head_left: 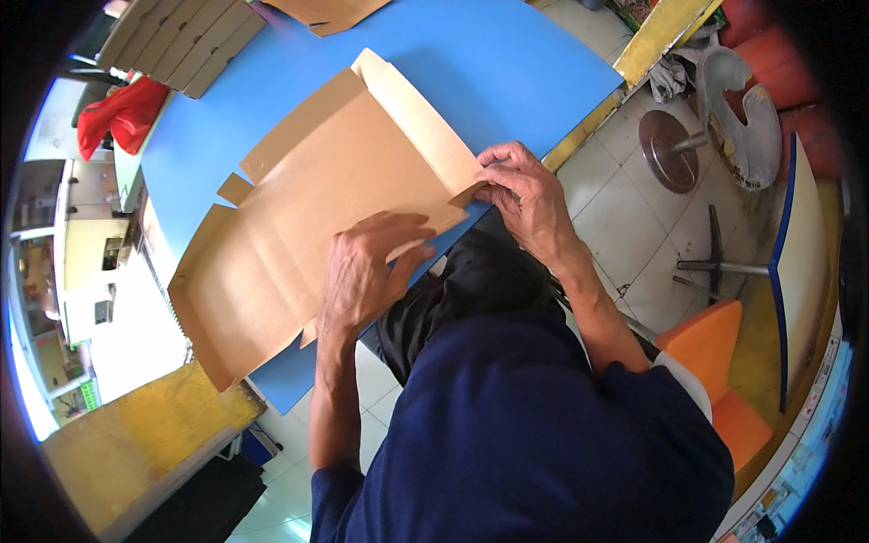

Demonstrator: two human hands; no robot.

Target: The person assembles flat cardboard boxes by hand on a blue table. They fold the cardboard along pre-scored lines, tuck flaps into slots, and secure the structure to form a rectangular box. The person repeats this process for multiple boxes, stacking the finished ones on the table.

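Observation:
A brown cardboard box (335,172), partly folded, lies opened out on the blue table (507,63). Its side walls stand up along the far and right edges, and its lid half spreads toward the left. At the near right corner my right hand (525,195) pinches a small corner flap between thumb and fingers. My left hand (367,271) is over the near edge of the box, fingers stretched out and slightly blurred. Whether its fingertips touch the cardboard I cannot tell.
A stack of folded cardboard boxes (181,45) stands at the far left, near a red cloth (122,116). Another cardboard piece (330,11) lies at the table's far edge. On the right are an orange chair (715,380), a round metal stand base (668,152) and a tipped tabletop (801,271).

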